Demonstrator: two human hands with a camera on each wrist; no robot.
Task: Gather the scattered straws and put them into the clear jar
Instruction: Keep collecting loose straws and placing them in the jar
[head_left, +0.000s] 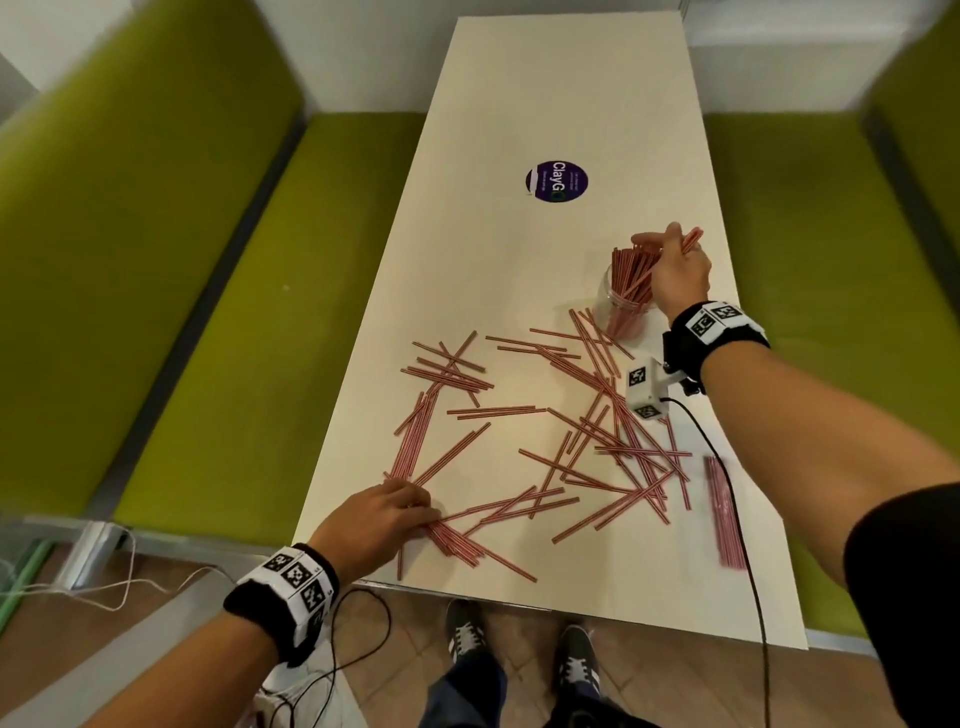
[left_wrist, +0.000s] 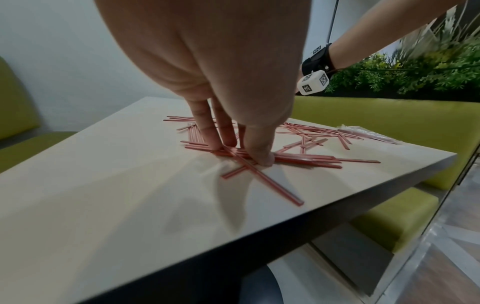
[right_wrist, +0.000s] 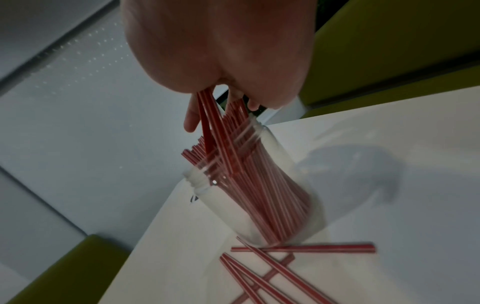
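Note:
Many red-and-white striped straws (head_left: 493, 412) lie scattered over the near half of the cream table (head_left: 545, 104). The clear jar (head_left: 609, 291) stands at the right, packed with upright straws. My right hand (head_left: 670, 241) is over the jar mouth and pinches a few straws (right_wrist: 207, 127) whose lower ends reach into the jar (right_wrist: 202, 185). My left hand (head_left: 415, 506) is at the near left edge. Its straight fingers (left_wrist: 205, 131) and thumb press down on a crossed bunch of straws (left_wrist: 306, 160).
A bundle of straws in a clear wrapper (head_left: 722, 514) lies by the table's right edge. A round purple sticker (head_left: 557, 181) marks the table's middle. Green benches (head_left: 208, 312) run along both sides. A black cable (head_left: 753, 571) hangs from my right wrist across the near right corner.

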